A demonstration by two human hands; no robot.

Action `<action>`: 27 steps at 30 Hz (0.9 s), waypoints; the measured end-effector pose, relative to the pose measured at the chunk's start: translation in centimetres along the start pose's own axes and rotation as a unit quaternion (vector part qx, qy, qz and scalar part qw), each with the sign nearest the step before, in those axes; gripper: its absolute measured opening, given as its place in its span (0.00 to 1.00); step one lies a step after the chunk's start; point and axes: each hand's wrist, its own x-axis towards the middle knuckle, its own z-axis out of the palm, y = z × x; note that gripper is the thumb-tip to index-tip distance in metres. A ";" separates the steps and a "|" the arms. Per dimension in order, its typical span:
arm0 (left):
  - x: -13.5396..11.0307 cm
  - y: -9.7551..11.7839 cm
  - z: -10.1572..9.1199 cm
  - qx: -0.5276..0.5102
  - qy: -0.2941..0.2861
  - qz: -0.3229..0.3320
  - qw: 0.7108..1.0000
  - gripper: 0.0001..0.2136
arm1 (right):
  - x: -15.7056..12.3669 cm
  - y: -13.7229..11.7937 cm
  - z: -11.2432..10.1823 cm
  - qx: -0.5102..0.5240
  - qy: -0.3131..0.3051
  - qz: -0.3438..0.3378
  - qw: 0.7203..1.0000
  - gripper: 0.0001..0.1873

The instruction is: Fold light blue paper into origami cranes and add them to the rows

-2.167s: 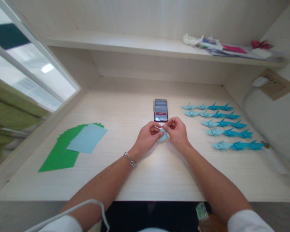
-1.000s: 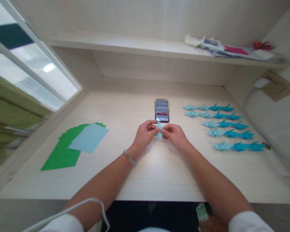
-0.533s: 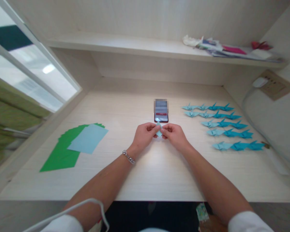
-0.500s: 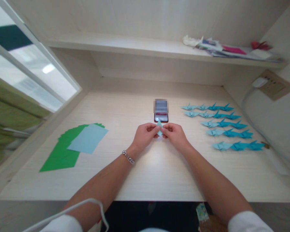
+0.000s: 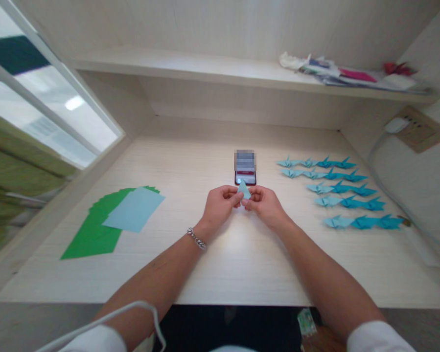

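A small piece of folded light-blue paper [image 5: 243, 189] is held up between both hands, just in front of the phone. My left hand [image 5: 221, 201] pinches its left side between thumb and fingers. On the other side, my right hand [image 5: 266, 203] is closed with its thumb and fingertips at the paper's lower right. The paper's lower part is partly hidden by the thumbs. Behind it lies a phone [image 5: 245, 176] with a lit screen, its upper part blurred out.
Rows of blue folded paper cranes [image 5: 346, 188] stand at the right. Green paper sheets [image 5: 91, 234] lie fanned at the left, under a light-blue sheet [image 5: 135, 210]. A shelf [image 5: 205, 71] crosses above the desk. A white cable [image 5: 374, 146] runs from the wall socket [image 5: 420, 128].
The folded paper has turned between my fingers and shows a broader face. My right thumb has shifted lower on it. The things on the desk lie as before.
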 end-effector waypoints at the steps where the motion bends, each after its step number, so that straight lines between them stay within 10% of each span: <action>1: 0.0 0.1 0.0 -0.007 -0.001 -0.003 1.000 0.11 | 0.0 0.0 0.0 0.004 0.005 0.004 1.000 0.22; 27: 0.3 -1.2 -0.2 -0.066 0.002 0.025 0.998 0.15 | 0.5 0.9 -0.6 -0.029 0.099 -0.055 0.993 0.20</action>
